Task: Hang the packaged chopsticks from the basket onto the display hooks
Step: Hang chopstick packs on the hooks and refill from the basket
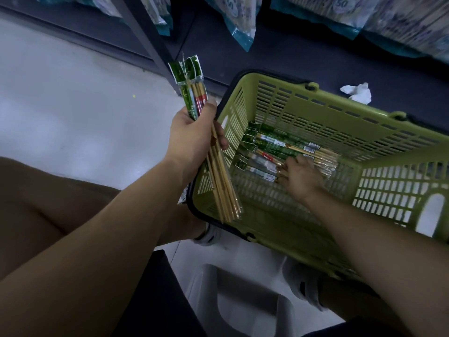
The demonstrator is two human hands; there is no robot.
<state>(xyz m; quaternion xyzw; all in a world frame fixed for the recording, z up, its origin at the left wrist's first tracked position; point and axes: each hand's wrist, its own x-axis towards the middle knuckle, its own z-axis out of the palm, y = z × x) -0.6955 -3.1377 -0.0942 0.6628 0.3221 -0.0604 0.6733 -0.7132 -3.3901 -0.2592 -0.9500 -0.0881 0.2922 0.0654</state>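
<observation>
Chopstick packs in one hand, more under the other

Nearest is a white stool (245,283). Past it, the left hand (194,135) grips a bundle of packaged chopsticks (192,93), green headers upward, just outside the left wall of the green basket (315,110). The right hand (301,177) reaches inside with its fingers on the loose packs (286,145) lying flat on the bottom; whether it grasps one cannot be told. Beyond lie crumpled white paper (357,92) and hanging packages (240,27).
</observation>
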